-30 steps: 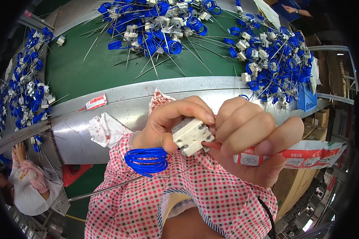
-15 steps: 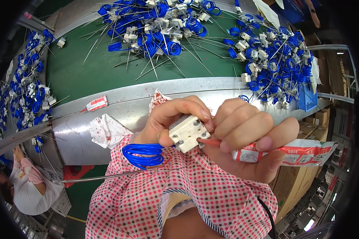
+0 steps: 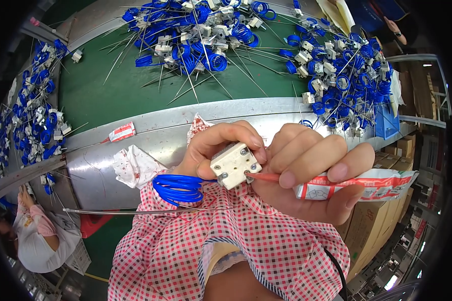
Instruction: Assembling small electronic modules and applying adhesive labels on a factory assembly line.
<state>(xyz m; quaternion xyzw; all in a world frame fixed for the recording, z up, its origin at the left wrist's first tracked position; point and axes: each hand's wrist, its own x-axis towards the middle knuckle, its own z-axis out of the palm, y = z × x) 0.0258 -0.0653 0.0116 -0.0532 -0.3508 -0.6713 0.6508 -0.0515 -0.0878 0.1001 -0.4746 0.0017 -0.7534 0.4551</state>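
Between the thumb and fingers of my left hand (image 3: 206,143) sits a small cream-white thermostat block (image 3: 233,166) with metal screws in its face. From it a coil of blue tubing (image 3: 177,189) hangs to the left, and a thin metal rod (image 3: 130,212) stretches further left, below the coil. My right hand (image 3: 316,165) is closed around a red-and-white squeeze tube (image 3: 366,187). The tube's pointed red nozzle (image 3: 264,177) touches the block's face by a screw at its lower right.
Heaps of similar blue-coiled blocks lie on the green belt (image 3: 196,37), at the right (image 3: 344,75) and at the left (image 3: 35,110). Another squeeze tube (image 3: 122,131) and a stained white cloth (image 3: 135,165) rest on the metal ledge. A co-worker (image 3: 42,231) is at lower left.
The block has tilted slightly and shifted a little left, and the nozzle now points at a screw. The squeeze tube has risen a little; the rod lies flatter and higher.
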